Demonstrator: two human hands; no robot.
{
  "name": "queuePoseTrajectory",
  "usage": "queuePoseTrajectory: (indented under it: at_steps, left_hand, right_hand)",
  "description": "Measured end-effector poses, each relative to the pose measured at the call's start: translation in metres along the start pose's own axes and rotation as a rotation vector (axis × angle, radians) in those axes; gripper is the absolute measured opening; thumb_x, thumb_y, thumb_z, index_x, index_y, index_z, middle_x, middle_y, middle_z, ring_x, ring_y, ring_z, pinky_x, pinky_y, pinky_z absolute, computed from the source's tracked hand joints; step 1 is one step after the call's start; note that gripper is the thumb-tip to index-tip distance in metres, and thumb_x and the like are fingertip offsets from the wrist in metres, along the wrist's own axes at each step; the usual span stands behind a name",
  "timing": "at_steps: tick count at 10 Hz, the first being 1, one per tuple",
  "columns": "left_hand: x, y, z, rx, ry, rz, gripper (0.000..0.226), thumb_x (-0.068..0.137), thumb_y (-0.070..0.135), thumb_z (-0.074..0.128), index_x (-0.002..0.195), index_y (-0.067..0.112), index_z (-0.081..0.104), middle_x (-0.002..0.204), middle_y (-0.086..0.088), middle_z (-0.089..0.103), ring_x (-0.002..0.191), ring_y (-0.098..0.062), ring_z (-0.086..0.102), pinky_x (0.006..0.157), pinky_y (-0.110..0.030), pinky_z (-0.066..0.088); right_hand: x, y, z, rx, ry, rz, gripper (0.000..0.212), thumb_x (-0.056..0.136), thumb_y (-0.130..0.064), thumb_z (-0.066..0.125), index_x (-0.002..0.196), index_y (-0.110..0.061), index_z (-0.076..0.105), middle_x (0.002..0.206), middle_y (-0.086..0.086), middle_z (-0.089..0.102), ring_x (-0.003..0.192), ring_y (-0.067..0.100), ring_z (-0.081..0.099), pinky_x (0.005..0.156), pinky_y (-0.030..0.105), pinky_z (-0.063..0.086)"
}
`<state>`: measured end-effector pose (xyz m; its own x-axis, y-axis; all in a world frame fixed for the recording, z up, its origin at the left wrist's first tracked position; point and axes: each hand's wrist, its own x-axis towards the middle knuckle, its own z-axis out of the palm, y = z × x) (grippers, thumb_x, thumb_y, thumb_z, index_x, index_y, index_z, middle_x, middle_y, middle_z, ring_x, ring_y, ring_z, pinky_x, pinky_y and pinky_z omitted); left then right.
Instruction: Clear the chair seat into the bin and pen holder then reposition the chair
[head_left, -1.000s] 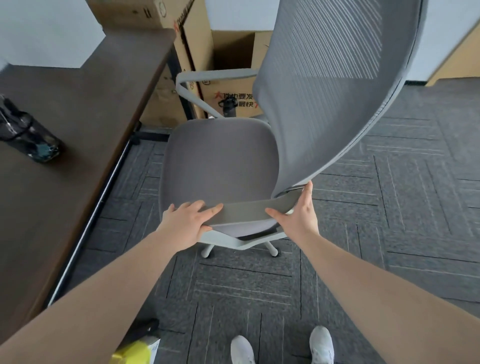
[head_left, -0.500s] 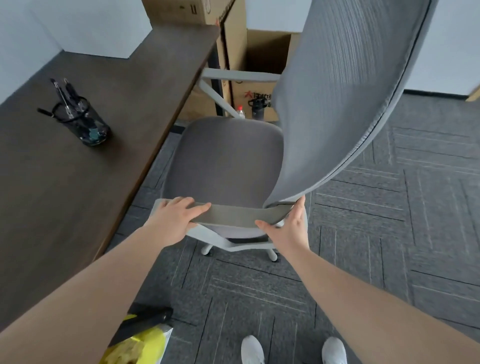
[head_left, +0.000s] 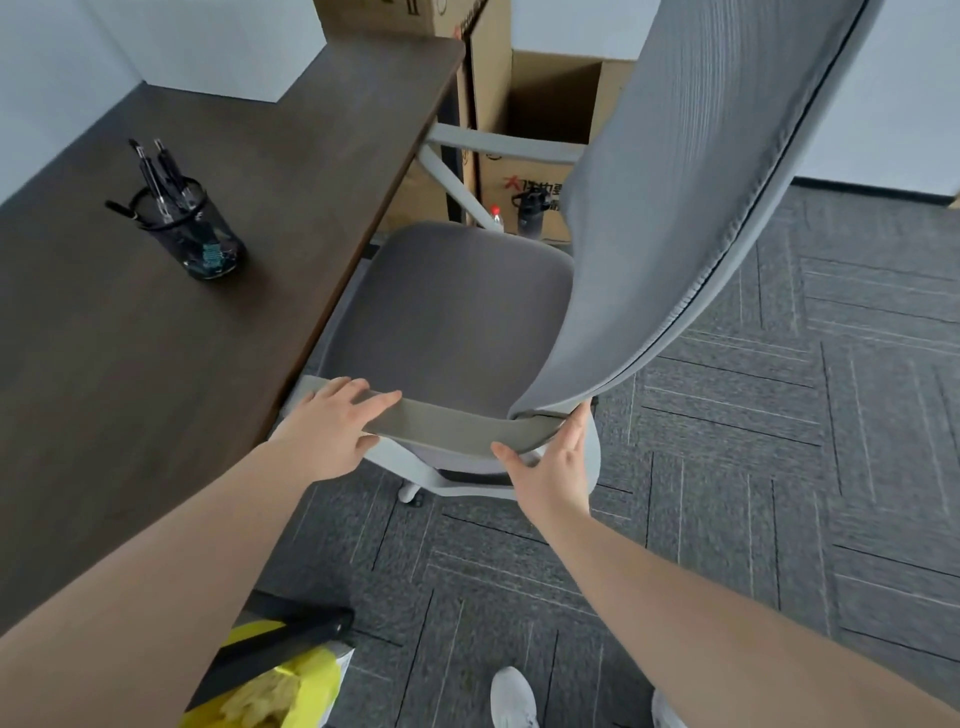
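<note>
Rolling is judged easy, castor (head_left: 410, 492) seen | chair (head_left: 447, 312) judged stiff, moderately heavy | armrest (head_left: 447, 421) is clasped by left hand (head_left: 332, 431) and right hand (head_left: 556, 467), fingers wrapped round it.

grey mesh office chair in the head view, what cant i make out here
All in the head view:
Grey mesh-backed office chair base: hidden under its seat; one white caster shows.
Yellow-lined bin: cut off by bottom edge, covered by left forearm.
Black mesh pen holder: lowest contents too small.
Brown cardboard box print: blocked by chair back.
Flat grey armrest pad: ends covered by left hand and right hand.
</note>
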<state>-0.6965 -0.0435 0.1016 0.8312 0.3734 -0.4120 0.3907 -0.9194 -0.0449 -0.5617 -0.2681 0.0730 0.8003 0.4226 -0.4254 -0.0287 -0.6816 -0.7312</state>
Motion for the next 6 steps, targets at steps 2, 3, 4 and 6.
queuePoseTrajectory:
  at_steps: [2, 3, 4, 6]
  left_hand:
    - [-0.003, 0.012, -0.006, -0.002, -0.078, -0.066, 0.071, 0.092, 0.049, 0.047, 0.150, 0.038, 0.007, 0.159, -0.006, 0.016, 0.149, -0.030, 0.010, 0.116, -0.055, 0.025]
    - [-0.007, 0.019, -0.015, 0.007, -0.112, -0.062, 0.071, 0.092, 0.052, 0.043, 0.150, 0.038, 0.004, 0.161, -0.004, 0.010, 0.149, -0.028, 0.008, 0.116, -0.055, 0.025]
    - [-0.012, 0.028, -0.028, 0.006, -0.110, -0.043, 0.070, 0.093, 0.054, 0.041, 0.150, 0.037, 0.005, 0.161, -0.004, 0.010, 0.149, -0.027, 0.009, 0.117, -0.053, 0.024]
    - [-0.022, 0.047, -0.052, -0.044, -0.101, -0.031, 0.068, 0.094, 0.052, 0.040, 0.151, 0.033, 0.009, 0.161, -0.006, 0.012, 0.149, -0.025, 0.010, 0.120, -0.044, 0.020]
  right_hand:
    - [-0.003, 0.002, -0.013, -0.032, -0.022, -0.030, 0.116, 0.081, -0.046, 0.069, 0.148, -0.024, -0.023, 0.162, -0.011, -0.007, 0.138, 0.020, 0.037, 0.096, 0.036, 0.049]
    - [-0.001, 0.004, -0.024, -0.111, -0.063, -0.012, 0.111, 0.083, -0.047, 0.067, 0.150, -0.024, -0.018, 0.162, -0.009, -0.001, 0.143, 0.020, 0.029, 0.099, 0.037, 0.047]
    - [0.001, 0.005, -0.036, -0.186, -0.096, -0.036, 0.105, 0.084, -0.045, 0.065, 0.151, -0.027, -0.013, 0.161, -0.007, 0.012, 0.140, 0.023, 0.035, 0.095, 0.037, 0.049]
    - [0.007, -0.002, -0.058, -0.334, -0.193, -0.040, 0.089, 0.092, -0.038, 0.056, 0.152, -0.022, -0.007, 0.150, 0.007, 0.038, 0.119, 0.030, 0.055, 0.078, 0.037, 0.050]
